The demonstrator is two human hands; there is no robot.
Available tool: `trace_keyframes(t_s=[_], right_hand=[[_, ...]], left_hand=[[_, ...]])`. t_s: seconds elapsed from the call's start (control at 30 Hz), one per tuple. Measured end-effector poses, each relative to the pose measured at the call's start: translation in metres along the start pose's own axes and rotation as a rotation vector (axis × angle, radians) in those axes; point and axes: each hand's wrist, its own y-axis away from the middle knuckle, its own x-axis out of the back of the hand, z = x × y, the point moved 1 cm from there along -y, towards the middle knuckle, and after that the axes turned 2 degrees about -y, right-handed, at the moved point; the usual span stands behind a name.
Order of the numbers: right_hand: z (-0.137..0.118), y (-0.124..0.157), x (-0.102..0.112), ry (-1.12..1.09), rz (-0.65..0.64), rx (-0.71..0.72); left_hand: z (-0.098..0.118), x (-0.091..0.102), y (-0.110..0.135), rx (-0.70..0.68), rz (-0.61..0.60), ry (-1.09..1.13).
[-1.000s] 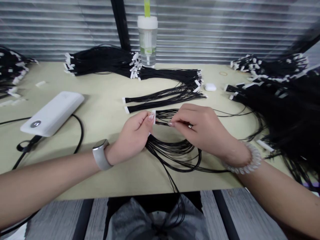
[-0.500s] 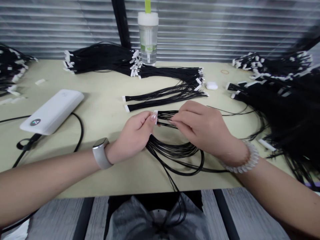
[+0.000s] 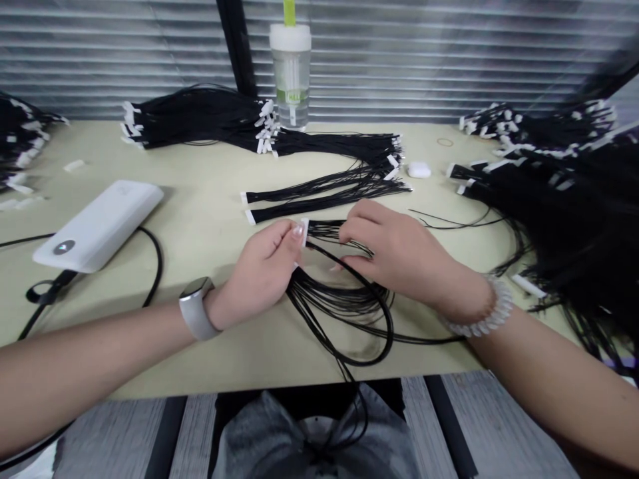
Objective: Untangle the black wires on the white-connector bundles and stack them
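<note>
My left hand (image 3: 267, 263) is closed, pinching a small white connector (image 3: 305, 233) between thumb and fingers. Black wires (image 3: 327, 228) run to the right out of that connector, and others loop down in front, over the table edge. A second bit of white shows under the left fingers, mostly hidden. My right hand (image 3: 394, 249) hovers at the wires, thumb and forefinger apart, with a few strands passing between or behind them. Just beyond my hands lie two black wire bundles (image 3: 319, 207) with white connectors at their left ends.
A white power bank (image 3: 100, 226) with a black cable is at the left. Large heaps of black wires (image 3: 574, 219) cover the right side. More wire bundles (image 3: 194, 120) lie at the back beside a lidded cup (image 3: 291, 80). A small white case (image 3: 419, 170) sits behind my right hand.
My right thumb and forefinger have parted from their pinch on the wires. One thick black loop has swung up and now arcs from the connector in front of the right hand.
</note>
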Motion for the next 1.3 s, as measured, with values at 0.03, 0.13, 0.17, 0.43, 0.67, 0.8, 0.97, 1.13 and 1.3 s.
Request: trace_keyframes(t_s=[0.03,0.13,0.17,0.43,0.67,0.8,0.97,1.13,1.3], right_hand=[[0.001,0.000,0.005,-0.025,0.037,0.004],[0.001,0.000,0.023,-0.124,0.257,0.013],[0.000,0.001,0.029,-0.145,0.319,0.011],[-0.010,0.011,0.030,-0.353,-0.432,-0.083],[-0.032,-0.002,-0.010,-0.382,-0.381,-0.069],[-0.040,-0.007,-0.016,-0.384,-0.315,-0.095],[-0.038,-0.005,-0.017,-0.334,-0.278,-0.072],[-0.009,0.003,0.010,-0.317,-0.493,-0.018],[0.028,0.011,0.055,-0.251,-0.104,-0.516]], left_hand=[[-0.002,0.000,0.000,0.012,0.054,0.029],[-0.010,0.000,-0.002,0.053,0.187,0.148],[-0.013,0.000,-0.002,0.076,0.215,0.186],[-0.012,0.000,-0.003,0.045,0.286,0.137],[-0.005,0.002,0.000,-0.072,0.253,-0.004],[-0.004,0.002,-0.001,-0.091,0.238,-0.015],[-0.002,0.002,-0.002,-0.087,0.234,-0.048],[-0.001,0.001,-0.002,-0.068,0.198,-0.056],[-0.002,0.001,-0.002,-0.072,0.169,-0.051]])
